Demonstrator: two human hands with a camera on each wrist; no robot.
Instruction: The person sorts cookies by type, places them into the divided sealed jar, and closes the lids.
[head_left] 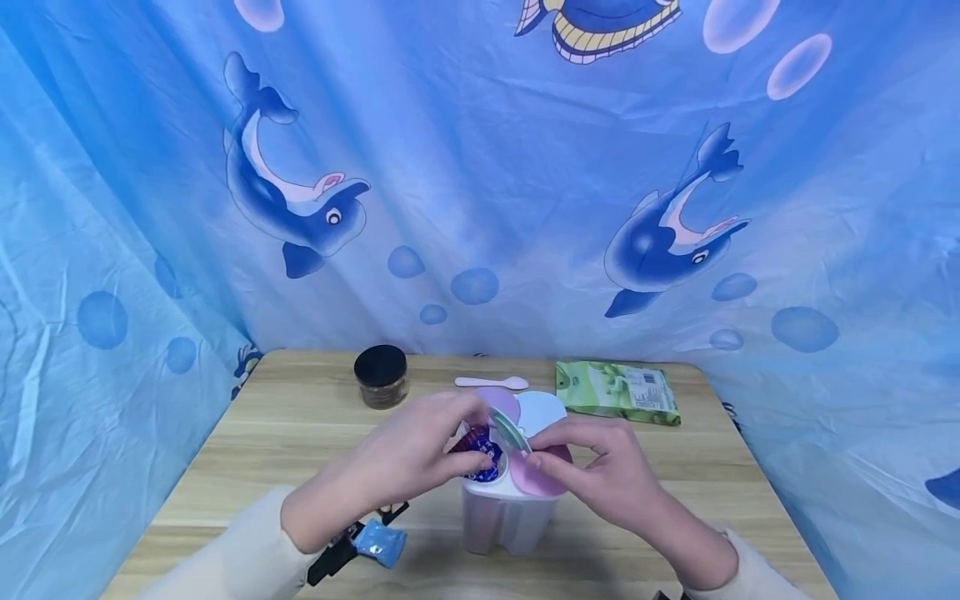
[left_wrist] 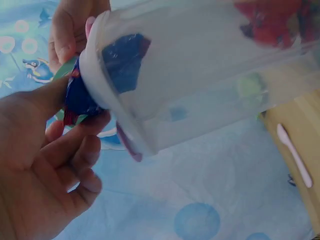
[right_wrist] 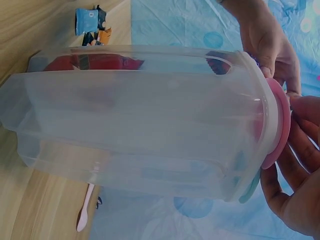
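A clear storage container (head_left: 495,525) with a white rim stands at the table's front middle, topped by pink, lilac, pale blue and green flap lids. My left hand (head_left: 416,442) pinches a dark blue and red wrapped snack (left_wrist: 80,97) between thumb and fingers, partly in the front-left opening. My right hand (head_left: 600,467) holds the raised green lid (head_left: 510,429) by its edge, tilted up beside that opening. Through the wall, a red wrapped snack (right_wrist: 100,62) shows at the bottom of one compartment. The left fingers partly hide the opening.
A light blue snack packet (head_left: 381,543) lies with dark and orange packets under my left forearm. Farther back are a black-lidded jar (head_left: 381,379), a pale pink spoon (head_left: 491,382) and a green bag (head_left: 615,392). A blue curtain (head_left: 480,167) borders the table.
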